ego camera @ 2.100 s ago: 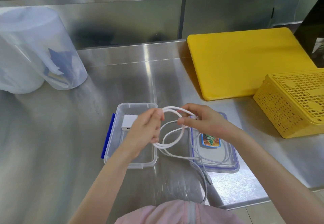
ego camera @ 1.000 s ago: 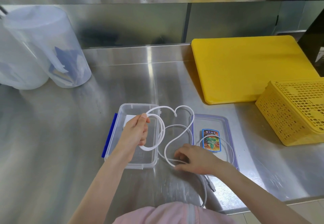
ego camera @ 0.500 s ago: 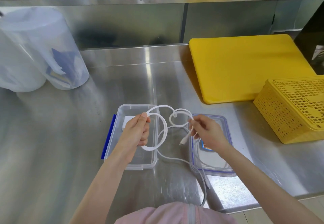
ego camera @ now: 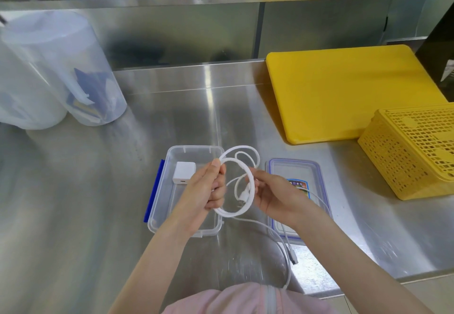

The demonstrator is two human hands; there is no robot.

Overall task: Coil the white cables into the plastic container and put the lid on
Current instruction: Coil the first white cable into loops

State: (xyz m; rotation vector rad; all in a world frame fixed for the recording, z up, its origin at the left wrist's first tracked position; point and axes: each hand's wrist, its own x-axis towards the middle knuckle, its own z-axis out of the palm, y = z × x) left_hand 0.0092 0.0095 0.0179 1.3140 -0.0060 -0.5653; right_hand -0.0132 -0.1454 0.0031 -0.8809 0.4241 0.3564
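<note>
A thick white cable [ego camera: 245,209] is looped into a coil held above the counter between the container and the lid. My left hand [ego camera: 208,188] grips the coil's left side, thumb on top. My right hand [ego camera: 272,193] holds its right side, with the plug end hanging inside the loop. The clear plastic container [ego camera: 172,198] with a blue clip lies open at the left, a white charger block [ego camera: 183,173] inside it. The clear lid [ego camera: 312,168] with a colourful sticker lies to the right. A thinner white cable [ego camera: 286,247] trails over the lid and down past the counter's front edge.
A yellow cutting board [ego camera: 344,92] lies at the back right, a yellow perforated basket [ego camera: 415,151] in front of it. Two large translucent tubs [ego camera: 61,68] stand at the back left. The steel counter [ego camera: 98,191] ends close to my body.
The loose, wide loops have been drawn together into one tighter coil. My right hand has moved left from over the lid to the coil, and the plug end now hangs inside it.
</note>
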